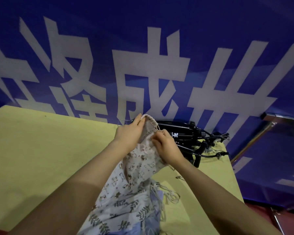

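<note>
Banner [143,39] in blue with big white characters fills the back, and the yellow-green bench [41,150] stands in front of it. A pile of printed cloths [126,206] lies on the bench close to you, and a folded black tripod [185,133] lies at the far edge. You hold a small printed drawstring bag [143,160] raised between them. Your left hand [128,134] grips its top rim, and your right hand [167,148] pinches its side near the cord [157,128].
</note>
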Motion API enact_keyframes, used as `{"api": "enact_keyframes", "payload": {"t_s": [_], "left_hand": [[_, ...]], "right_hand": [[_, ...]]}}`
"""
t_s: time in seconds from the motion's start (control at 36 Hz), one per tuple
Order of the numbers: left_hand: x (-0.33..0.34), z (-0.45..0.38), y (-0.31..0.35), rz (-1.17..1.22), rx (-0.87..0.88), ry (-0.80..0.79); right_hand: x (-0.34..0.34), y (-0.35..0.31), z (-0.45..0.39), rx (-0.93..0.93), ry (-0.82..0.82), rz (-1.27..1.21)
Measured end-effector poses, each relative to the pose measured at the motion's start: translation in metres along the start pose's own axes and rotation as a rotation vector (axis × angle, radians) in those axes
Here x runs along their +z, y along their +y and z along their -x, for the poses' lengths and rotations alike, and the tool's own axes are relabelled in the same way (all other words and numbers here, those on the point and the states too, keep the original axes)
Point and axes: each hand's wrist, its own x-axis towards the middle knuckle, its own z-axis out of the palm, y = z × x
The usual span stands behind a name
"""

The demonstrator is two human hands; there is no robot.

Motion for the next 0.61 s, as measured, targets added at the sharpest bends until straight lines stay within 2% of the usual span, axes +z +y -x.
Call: {"api": "enact_keyframes", "payload": {"t_s": [0.08, 0.14, 0.25, 0.33, 0.42, 0.47, 0.53, 0.61], "left_hand": [[-0.006, -0.001, -0.002, -0.124, -0.002, 0.049], [-0.007, -0.003, -0.003, -0.115, -0.005, 0.055], [0.002, -0.008, -0.005, 0.079, -0.032, -0.005], [0.015, -0.012, -0.006, 0.193, -0.04, -0.033], [0.027, -0.016, -0.005, 0.275, -0.034, -0.032], [0.037, -0.02, -0.006, 0.3, -0.045, -0.044], [0.046, -0.025, -0.006, 0.318, -0.056, -0.07], [0.058, -0.034, -0.006, 0.335, -0.07, -0.103]], "right_hand": [[-0.005, -0.004, -0.011, -0.032, 0.011, 0.198], [-0.006, -0.005, -0.018, -0.004, -0.013, 0.265], [-0.004, -0.004, -0.026, 0.113, -0.125, 0.21], [-0.001, -0.001, -0.026, 0.085, -0.162, 0.281], [0.001, 0.01, -0.022, 0.027, -0.103, 0.304], [0.003, 0.018, -0.021, 0.017, -0.024, 0.197], [0.004, 0.026, -0.023, 0.053, 0.077, 0.083], [0.003, 0.038, -0.029, 0.131, 0.164, 0.038]]}}
